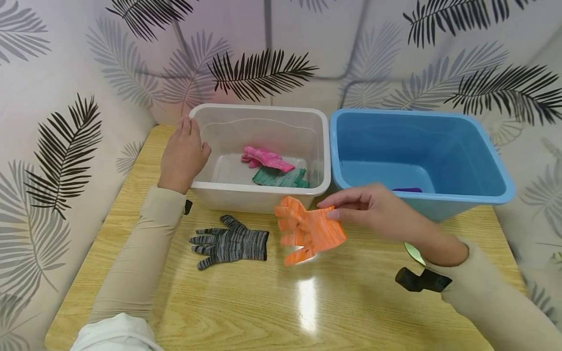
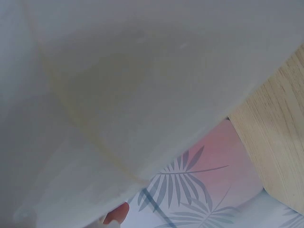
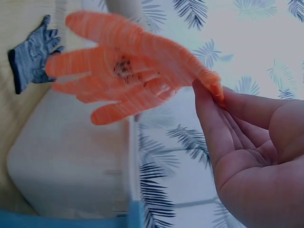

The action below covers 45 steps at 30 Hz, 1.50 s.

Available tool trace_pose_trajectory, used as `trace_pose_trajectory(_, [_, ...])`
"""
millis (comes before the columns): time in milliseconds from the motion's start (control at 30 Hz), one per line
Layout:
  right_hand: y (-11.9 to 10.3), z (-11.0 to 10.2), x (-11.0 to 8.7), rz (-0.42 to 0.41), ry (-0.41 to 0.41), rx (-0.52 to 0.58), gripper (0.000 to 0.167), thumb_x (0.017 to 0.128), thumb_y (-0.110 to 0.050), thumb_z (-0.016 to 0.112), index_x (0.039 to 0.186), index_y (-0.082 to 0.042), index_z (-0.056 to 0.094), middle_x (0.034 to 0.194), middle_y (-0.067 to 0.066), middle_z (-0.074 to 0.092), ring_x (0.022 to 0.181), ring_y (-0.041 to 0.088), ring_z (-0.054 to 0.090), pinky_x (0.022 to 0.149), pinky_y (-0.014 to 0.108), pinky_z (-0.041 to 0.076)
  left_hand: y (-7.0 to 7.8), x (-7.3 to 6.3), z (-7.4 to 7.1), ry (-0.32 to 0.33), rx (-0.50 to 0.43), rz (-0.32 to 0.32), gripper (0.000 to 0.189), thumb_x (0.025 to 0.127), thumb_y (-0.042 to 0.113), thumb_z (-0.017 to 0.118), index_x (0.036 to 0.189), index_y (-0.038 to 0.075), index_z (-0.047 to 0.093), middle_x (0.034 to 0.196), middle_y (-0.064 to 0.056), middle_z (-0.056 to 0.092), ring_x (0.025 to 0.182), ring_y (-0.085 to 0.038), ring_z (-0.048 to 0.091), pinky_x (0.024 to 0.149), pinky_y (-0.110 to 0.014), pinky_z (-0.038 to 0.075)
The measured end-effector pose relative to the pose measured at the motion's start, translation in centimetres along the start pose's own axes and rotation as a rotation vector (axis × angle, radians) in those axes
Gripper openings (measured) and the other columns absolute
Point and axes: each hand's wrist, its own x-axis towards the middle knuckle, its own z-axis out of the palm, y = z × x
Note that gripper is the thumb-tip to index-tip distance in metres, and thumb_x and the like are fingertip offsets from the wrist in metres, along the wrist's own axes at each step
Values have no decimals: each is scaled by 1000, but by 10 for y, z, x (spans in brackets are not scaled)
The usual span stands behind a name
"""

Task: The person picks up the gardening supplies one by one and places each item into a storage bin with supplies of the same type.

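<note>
My right hand (image 1: 379, 209) pinches an orange knit glove (image 1: 322, 229) by its cuff, between thumb and fingers. The glove hangs over the table with its fingers to the left; dark marks show on it in the right wrist view. My left hand (image 1: 182, 158) rests on the left rim of a whitish plastic bin (image 1: 261, 189), fingers fairly straight, thumb apart. Inside that bin lie a pink glove (image 1: 268, 158) and a green glove (image 1: 281, 177). A grey-black striped glove (image 1: 232, 243) lies flat on the table. Only a fingertip (image 2: 117, 213) shows in the left wrist view.
A blue bin (image 1: 439, 196) stands right of the whitish one, with a purple item (image 1: 407, 189) partly visible inside. Something light green (image 1: 414, 253) lies partly hidden by my right wrist. Leaf-patterned cloth (image 1: 281, 39) hangs behind the wooden table (image 1: 246, 307).
</note>
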Motion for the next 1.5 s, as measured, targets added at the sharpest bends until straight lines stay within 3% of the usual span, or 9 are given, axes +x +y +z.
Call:
trace_pose_trajectory(367, [-52,-31,2,-39,49,-39,24,86,-16,65,109,-12,70,101,5,69,95,21,64,81,32,52,-1,0,0,17,0,4,58,92,18,45,135,-18,29,141,-33,29,133,-39,26,109,-44,23])
trace_pose_trajectory(667, [-69,-45,21,-38,99,78,28,88,-14,63,113,-3,66,99,11,69,89,24,66,78,36,53,-2,0,4,73,16,39,56,90,15,48,132,-19,34,136,-35,35,131,-41,30,109,-42,23])
trace_pose_trajectory(833, [-79,-52,37,-20,116,177,31,86,-14,65,115,-2,64,102,13,68,89,25,66,79,35,53,-1,0,3,55,2,19,56,91,15,47,133,-19,32,138,-34,34,132,-40,29,109,-43,23])
trace_pose_trajectory(1033, [-87,-57,64,-29,118,388,34,84,-9,67,115,3,62,107,15,66,91,26,65,82,34,51,-1,0,2,44,-2,15,57,91,16,46,134,-18,31,139,-34,32,133,-40,28,109,-44,23])
trace_pose_trajectory(1233, [-92,-58,95,-19,123,397,38,82,-13,69,117,0,62,112,15,63,95,27,63,85,32,50,-2,-1,2,46,-7,13,57,91,16,45,134,-18,31,139,-34,32,133,-40,27,109,-44,23])
trace_pose_trajectory(1500, [-82,-53,139,-3,117,384,36,85,-14,64,118,1,62,115,15,62,102,29,60,86,32,49,0,-1,2,55,-9,18,57,91,16,47,134,-18,32,138,-34,33,133,-40,28,108,-45,25])
